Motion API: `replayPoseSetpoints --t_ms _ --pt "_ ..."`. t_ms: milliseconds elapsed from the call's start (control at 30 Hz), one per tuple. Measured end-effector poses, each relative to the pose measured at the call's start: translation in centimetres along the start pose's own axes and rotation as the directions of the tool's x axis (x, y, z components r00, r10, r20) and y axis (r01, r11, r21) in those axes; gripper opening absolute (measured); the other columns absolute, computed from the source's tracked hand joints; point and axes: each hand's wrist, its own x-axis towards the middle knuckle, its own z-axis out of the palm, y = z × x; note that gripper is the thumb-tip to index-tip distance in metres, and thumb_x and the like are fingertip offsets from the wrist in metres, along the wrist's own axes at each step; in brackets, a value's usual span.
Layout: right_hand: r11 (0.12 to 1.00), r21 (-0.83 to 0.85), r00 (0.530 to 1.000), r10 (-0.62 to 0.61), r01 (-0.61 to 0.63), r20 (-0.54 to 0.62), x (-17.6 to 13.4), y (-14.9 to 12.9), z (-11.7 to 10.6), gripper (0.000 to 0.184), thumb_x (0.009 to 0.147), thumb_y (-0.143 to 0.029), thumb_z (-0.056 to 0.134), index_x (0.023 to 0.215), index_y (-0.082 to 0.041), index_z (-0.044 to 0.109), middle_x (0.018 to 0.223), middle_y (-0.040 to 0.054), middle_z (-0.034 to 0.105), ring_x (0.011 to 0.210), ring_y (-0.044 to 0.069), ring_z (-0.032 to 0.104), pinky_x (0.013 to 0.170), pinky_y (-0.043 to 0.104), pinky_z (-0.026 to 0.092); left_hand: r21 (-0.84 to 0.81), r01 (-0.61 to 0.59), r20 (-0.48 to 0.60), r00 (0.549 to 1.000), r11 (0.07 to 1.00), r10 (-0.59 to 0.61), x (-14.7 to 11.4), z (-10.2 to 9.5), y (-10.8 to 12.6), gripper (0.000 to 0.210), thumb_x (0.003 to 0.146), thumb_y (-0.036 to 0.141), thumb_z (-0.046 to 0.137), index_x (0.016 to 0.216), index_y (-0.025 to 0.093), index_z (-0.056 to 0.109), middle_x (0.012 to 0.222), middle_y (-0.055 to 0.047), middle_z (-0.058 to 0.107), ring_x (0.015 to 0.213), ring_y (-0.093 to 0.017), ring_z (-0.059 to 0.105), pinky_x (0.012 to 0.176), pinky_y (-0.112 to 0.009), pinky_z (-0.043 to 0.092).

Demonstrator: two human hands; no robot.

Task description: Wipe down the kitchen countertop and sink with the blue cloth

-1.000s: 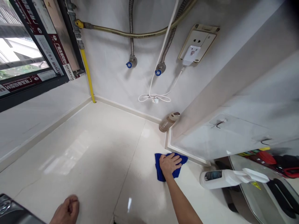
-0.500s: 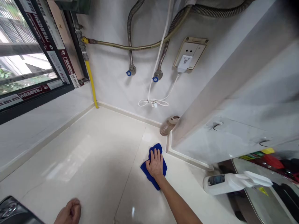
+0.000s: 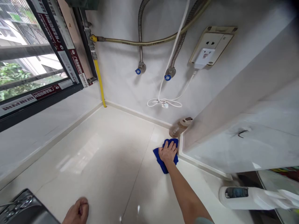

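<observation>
My right hand [image 3: 168, 153] lies flat on a blue cloth [image 3: 163, 165], fingers spread and pressing it against the pale tiled surface [image 3: 116, 149]. The cloth is close to the corner where the wall juts out. Just beyond my fingertips a brown bottle [image 3: 178, 128] with a loop handle and white lettering stands against the wall. At the bottom left, my left hand [image 3: 78, 211] rests near the surface with its fingers curled closed, and nothing shows in them.
A white spray bottle [image 3: 247, 198] stands at the right, beside a glass-topped appliance. A dark metal object [image 3: 25, 208] sits at the lower left. On the back wall are a white cord tied in loops [image 3: 164, 102], a socket [image 3: 213, 45], valves and a yellow pipe [image 3: 100, 82].
My right hand has slid the blue cloth forward, closer to the brown bottle and the wall corner. My left hand stays curled in about the same place. The view has shifted slightly.
</observation>
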Motion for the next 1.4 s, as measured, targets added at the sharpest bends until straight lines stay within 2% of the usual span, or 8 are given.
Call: replayPoseSetpoints --t_ms 267,467,700,867,1000,1233,1300,1400 --pt "0.999 -0.045 0.999 -0.012 0.014 0.042 2.2 0.6 0.6 0.064 0.086 -0.035 0.047 0.144 -0.008 0.045 0.152 0.0295 0.030 0.140 0.045 0.025 0.108 0.062 0.025 -0.042 0.000 -0.008 1.000 0.999 0.000 -0.2 -0.1 0.0 0.036 0.085 0.046 0.035 0.087 0.024 0.064 0.067 -0.001 0.062 0.070 -0.020 0.063 0.068 -0.030 0.045" --pt "0.998 -0.034 0.998 -0.059 0.060 0.028 0.9 0.6 -0.1 0.062 0.089 -0.034 0.043 0.145 -0.007 0.044 0.153 0.0272 0.030 0.141 0.042 0.026 0.111 0.056 0.024 -0.043 -0.005 -0.006 1.000 0.999 0.005 -0.2 0.0 -0.2 0.029 0.087 0.040 0.038 0.086 0.025 0.064 0.068 0.000 0.063 0.071 -0.019 0.063 0.068 -0.029 0.044" --pt "0.979 -0.011 0.979 -0.202 0.202 -0.013 -5.5 1.1 -2.2 0.062 0.090 -0.037 0.043 0.146 -0.009 0.045 0.155 0.0220 0.030 0.144 0.037 0.023 0.114 0.051 0.024 -0.027 -0.021 -0.053 0.998 0.999 0.020 -0.5 0.3 -0.2 0.026 0.091 0.031 0.039 0.091 0.024 0.064 0.073 -0.001 0.065 0.076 -0.018 0.063 0.069 -0.027 0.042" --pt "0.938 0.059 0.940 -0.338 0.341 -0.051 -10.9 1.8 -3.7 0.060 0.089 -0.033 0.045 0.144 -0.011 0.048 0.156 0.0178 0.032 0.146 0.034 0.022 0.114 0.050 0.027 0.018 -0.039 -0.051 0.998 0.999 0.040 -0.8 0.1 0.0 0.023 0.093 0.026 0.042 0.091 0.024 0.065 0.074 0.000 0.065 0.078 -0.016 0.063 0.066 -0.024 0.039" --pt "0.861 0.149 0.874 -0.479 0.485 -0.082 -15.5 2.5 -4.9 0.061 0.087 -0.030 0.046 0.145 -0.014 0.047 0.158 0.0150 0.030 0.147 0.033 0.021 0.114 0.052 0.031 0.004 -0.042 -0.063 0.997 0.999 0.042 -0.9 0.3 -0.2 0.023 0.095 0.027 0.042 0.093 0.025 0.065 0.076 0.001 0.065 0.078 -0.015 0.063 0.067 -0.024 0.039" --pt "0.673 0.258 0.706 -0.706 0.694 -0.059 -23.0 2.3 -7.2 0.075 0.075 -0.023 0.053 0.150 -0.018 0.042 0.162 0.0105 0.019 0.148 0.036 0.015 0.116 0.056 0.031 -0.032 -0.064 -0.075 0.995 0.997 0.061 -1.5 0.3 -0.2 0.024 0.095 0.026 0.042 0.094 0.024 0.065 0.085 -0.002 0.068 0.082 -0.016 0.063 0.066 -0.024 0.038" --pt "0.673 0.256 0.705 -0.707 0.694 -0.052 -23.8 0.9 -7.5 0.077 0.074 -0.021 0.053 0.151 -0.017 0.040 0.162 0.0114 0.020 0.149 0.037 0.013 0.117 0.058 0.029 -0.039 -0.074 -0.098 0.993 0.996 0.070 -1.6 0.3 -0.2 0.023 0.094 0.026 0.043 0.094 0.023 0.066 0.086 -0.002 0.068 0.083 -0.015 0.062 0.068 -0.023 0.038" --pt "0.712 0.251 0.744 -0.665 0.656 -0.056 -23.9 -2.3 -7.5 0.074 0.077 -0.020 0.051 0.151 -0.016 0.040 0.161 0.0116 0.023 0.149 0.035 0.011 0.118 0.059 0.026 -0.050 -0.085 -0.129 0.989 0.995 0.078 -1.6 0.7 -0.4 0.023 0.093 0.025 0.043 0.094 0.023 0.066 0.085 -0.002 0.068 0.082 -0.015 0.062 0.070 -0.024 0.039"
